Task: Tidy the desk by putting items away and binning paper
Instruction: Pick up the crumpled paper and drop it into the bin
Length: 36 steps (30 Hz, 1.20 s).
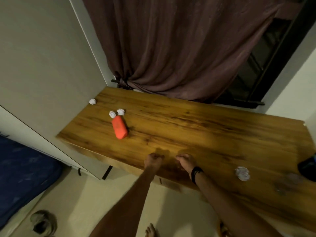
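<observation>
- Both hands hover over desk (196,130) near edge: left hand (153,161) curled into a fist, nothing visible in it; right hand (185,161) fingers curled, blurred, contents cannot tell.
- Orange case (119,127) far left; two paper balls (116,113) just beyond it, one (92,101) by wall, one (242,173) at right.

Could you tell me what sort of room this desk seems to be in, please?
Most likely a bedroom or study corner at home. A wooden desk stands under a window with a tied-back curtain, a blue mattress lies at the left, and a shoe sits on the floor beside bare feet.
</observation>
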{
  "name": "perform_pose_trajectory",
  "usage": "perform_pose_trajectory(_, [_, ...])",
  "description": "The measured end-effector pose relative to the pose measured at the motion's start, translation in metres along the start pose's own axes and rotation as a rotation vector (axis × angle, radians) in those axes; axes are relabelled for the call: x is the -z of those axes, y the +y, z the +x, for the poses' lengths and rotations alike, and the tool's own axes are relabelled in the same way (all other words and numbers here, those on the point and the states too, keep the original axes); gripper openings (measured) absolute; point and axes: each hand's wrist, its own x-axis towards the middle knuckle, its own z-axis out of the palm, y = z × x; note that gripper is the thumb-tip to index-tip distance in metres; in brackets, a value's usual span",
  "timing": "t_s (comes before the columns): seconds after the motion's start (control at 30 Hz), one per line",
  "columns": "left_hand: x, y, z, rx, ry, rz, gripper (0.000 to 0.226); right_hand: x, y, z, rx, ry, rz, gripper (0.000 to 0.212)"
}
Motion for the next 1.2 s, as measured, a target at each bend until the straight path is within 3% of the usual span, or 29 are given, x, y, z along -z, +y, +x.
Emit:
perform_pose_trajectory(0.3, [0.147,-0.022,0.070,-0.079,0.128,-0.117,0.009,-0.134,-0.074,0.030,0.130,-0.115,-0.155,0.015])
perform_pose_trajectory(0.63, [0.224,-0.034,0.154,-0.046,0.234,-0.228,0.007,-0.240,-0.164,0.110,0.286,-0.118,-0.226,0.007])
perform_pose_trajectory(0.73, [0.249,-0.021,0.185,-0.041,0.286,-0.191,0.003,-0.265,-0.193,0.146,0.322,-0.119,-0.222,0.013])
perform_pose_trajectory(0.9, [0.303,0.013,0.230,-0.055,0.304,-0.131,0.027,-0.307,-0.237,0.192,0.379,-0.111,-0.285,0.032])
perform_pose_trajectory(1.1, [0.353,0.033,0.287,-0.102,0.357,-0.022,0.033,-0.359,-0.260,0.233,0.406,-0.187,-0.727,0.070])
perform_pose_trajectory(1.2, [0.372,0.039,0.323,-0.148,0.337,0.054,0.041,-0.382,-0.265,0.241,0.403,-0.164,-0.906,0.060])
